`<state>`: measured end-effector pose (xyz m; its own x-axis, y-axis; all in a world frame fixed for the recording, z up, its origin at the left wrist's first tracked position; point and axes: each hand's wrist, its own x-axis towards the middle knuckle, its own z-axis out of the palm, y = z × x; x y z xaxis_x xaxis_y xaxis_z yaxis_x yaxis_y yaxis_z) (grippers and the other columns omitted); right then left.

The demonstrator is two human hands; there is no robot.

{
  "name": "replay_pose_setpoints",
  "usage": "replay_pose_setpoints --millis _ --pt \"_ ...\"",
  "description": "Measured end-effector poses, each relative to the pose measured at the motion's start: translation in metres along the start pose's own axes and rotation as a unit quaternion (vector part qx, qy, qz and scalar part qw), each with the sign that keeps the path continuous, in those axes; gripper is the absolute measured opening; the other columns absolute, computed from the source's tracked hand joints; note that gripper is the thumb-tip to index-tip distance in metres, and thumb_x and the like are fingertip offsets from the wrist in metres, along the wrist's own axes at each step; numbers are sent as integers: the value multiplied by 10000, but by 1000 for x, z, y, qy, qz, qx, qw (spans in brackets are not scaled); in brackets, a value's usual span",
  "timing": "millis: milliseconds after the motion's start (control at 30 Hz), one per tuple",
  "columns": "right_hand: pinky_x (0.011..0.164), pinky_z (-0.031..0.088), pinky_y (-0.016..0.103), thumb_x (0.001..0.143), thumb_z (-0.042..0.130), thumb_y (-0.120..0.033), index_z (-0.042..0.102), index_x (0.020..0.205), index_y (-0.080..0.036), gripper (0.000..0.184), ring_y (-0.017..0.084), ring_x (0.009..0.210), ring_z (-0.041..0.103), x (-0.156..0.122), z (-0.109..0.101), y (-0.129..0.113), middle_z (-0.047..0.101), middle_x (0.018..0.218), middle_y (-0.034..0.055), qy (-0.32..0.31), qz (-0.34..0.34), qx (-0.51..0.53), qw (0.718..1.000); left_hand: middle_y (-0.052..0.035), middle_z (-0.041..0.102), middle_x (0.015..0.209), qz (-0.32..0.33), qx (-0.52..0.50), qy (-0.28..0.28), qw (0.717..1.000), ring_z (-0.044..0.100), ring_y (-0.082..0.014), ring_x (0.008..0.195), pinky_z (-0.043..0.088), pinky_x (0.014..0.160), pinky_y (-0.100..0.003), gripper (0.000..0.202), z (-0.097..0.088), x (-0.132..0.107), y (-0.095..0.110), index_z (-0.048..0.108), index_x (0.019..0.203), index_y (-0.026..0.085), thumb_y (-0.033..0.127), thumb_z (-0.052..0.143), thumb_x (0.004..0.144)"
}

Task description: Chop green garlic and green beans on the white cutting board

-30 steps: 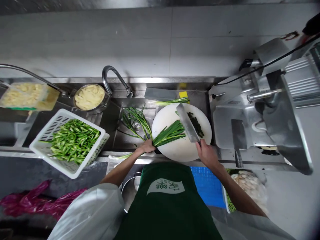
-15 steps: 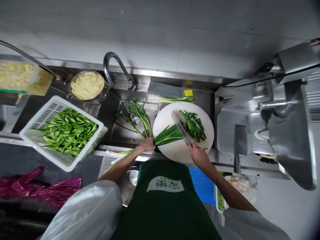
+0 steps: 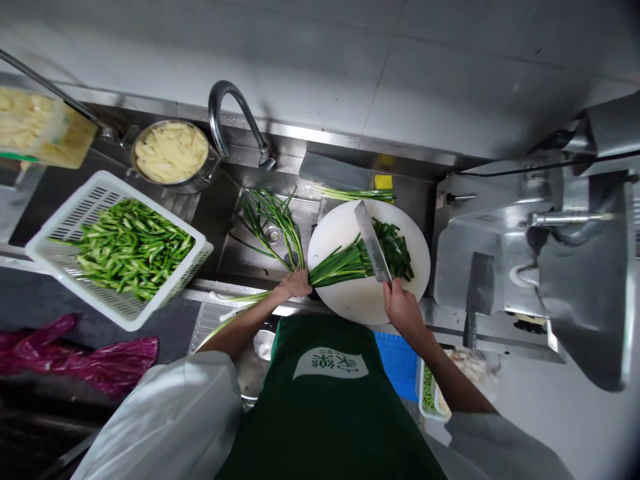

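My left hand [image 3: 296, 284] is closed around a bunch of green onions [image 3: 340, 265] at the left edge of a round white cutting board [image 3: 355, 303]. Their green tops reach right across the board, while pale stems trail out to the left past my wrist. In my right hand [image 3: 401, 307] is a cleaver [image 3: 374, 243], gripped by its handle. Its blade lies across the ends of the green tops. Just right of the blade rests a pile of cut green onion pieces [image 3: 395, 250]. More green onions [image 3: 273, 217] hang over the sink.
A white basket of cut green peppers [image 3: 203, 250] stands left of the sink [image 3: 250, 267], below a pot of pale slices [image 3: 173, 153]. The faucet [image 3: 240, 113] arches behind. On the right are a slicing machine [image 3: 580, 267] and a second cleaver [image 3: 480, 283]. A yellow sponge [image 3: 383, 182] sits behind the board.
The cleaver has shifted slightly right and now lies nearer the cut pile. The green tops reach further right under it. My left hand still grips the bunch; the whole view has tilted a little.
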<state>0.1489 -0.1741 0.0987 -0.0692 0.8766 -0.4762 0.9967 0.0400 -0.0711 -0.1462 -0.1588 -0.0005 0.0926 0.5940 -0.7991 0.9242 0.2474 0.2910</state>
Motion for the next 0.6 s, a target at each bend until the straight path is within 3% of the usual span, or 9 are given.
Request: replay_pose_setpoints --millis 167,267,400,500,600 --pt "611 345 299 1096 331 -314 509 1087 -146 245 264 779 732 -28 4 -17 742 835 130 -60 -31 -13 998 -192 757 827 -13 -12 -22 1000 757 -297 789 559 656 -293 212 -1 3 0 740 865 88 202 692 693" --pt "660 385 300 1098 319 -309 516 1122 -131 267 265 845 739 -15 20 -35 753 899 146 -98 -21 -19 995 -158 743 736 -17 -20 -37 999 746 -261 695 557 629 -278 145 -2 4 0 734 791 101 203 692 697" --pt "729 423 312 1100 301 -302 512 1218 -93 319 278 938 732 18 32 -50 750 999 188 -90 -15 -21 996 -170 759 805 -18 -20 -25 999 758 -272 761 567 661 -282 184 -1 3 1 742 846 100 209 702 703" --pt "720 413 309 1098 328 -319 520 1218 -100 315 277 917 730 28 23 -47 751 992 181 -76 -30 -8 997 -190 765 852 -20 -18 -9 1000 763 -288 810 570 671 -287 222 0 1 2 748 886 91 217 697 711" --pt "685 387 305 1099 331 -317 530 1170 -114 294 265 860 729 13 9 -40 752 948 163 -54 -31 -5 998 -202 764 854 -20 -23 -5 1000 764 -299 816 568 652 -289 236 0 -1 4 755 888 83 224 692 709"
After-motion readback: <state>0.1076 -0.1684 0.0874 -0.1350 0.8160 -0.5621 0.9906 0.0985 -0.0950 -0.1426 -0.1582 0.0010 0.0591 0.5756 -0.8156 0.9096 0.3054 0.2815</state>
